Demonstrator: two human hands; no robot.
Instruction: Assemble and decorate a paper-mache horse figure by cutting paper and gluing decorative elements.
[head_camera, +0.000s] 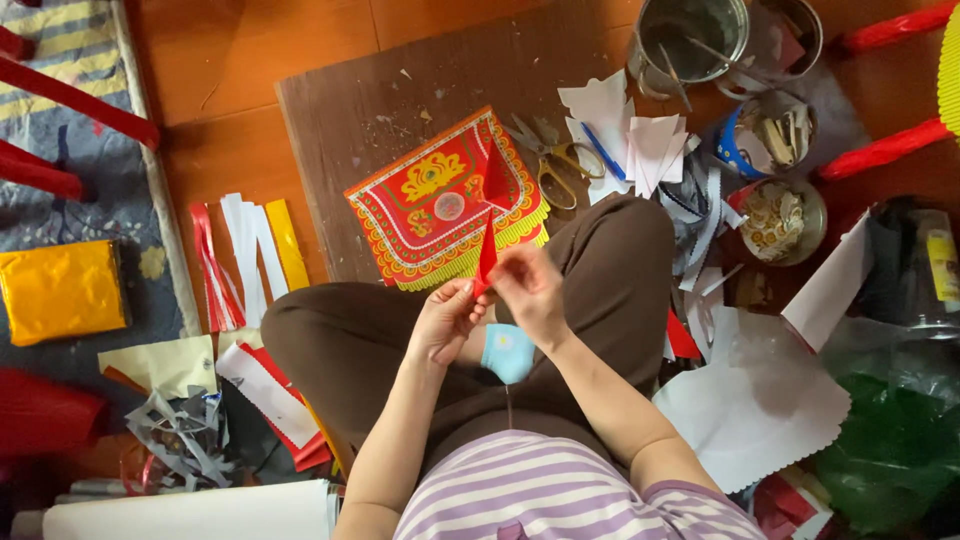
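I sit cross-legged on the floor. My left hand (445, 320) and my right hand (528, 288) meet above my knees, both pinching the lower end of a long, narrow piece of red paper (491, 215) that stands upward between them. Just beyond it, a stack of red and yellow ornate printed paper sheets (430, 205) lies on a dark brown board (350, 100). Yellow-handled scissors (555, 165) rest on the board to the right of that stack.
White paper pieces (630, 135) lie by the scissors. Metal pots and tins (700, 40) stand at the back right. Red, white and yellow paper strips (245, 255) lie left, a yellow packet (60, 290) on the rug, large white scalloped paper (760, 400) right.
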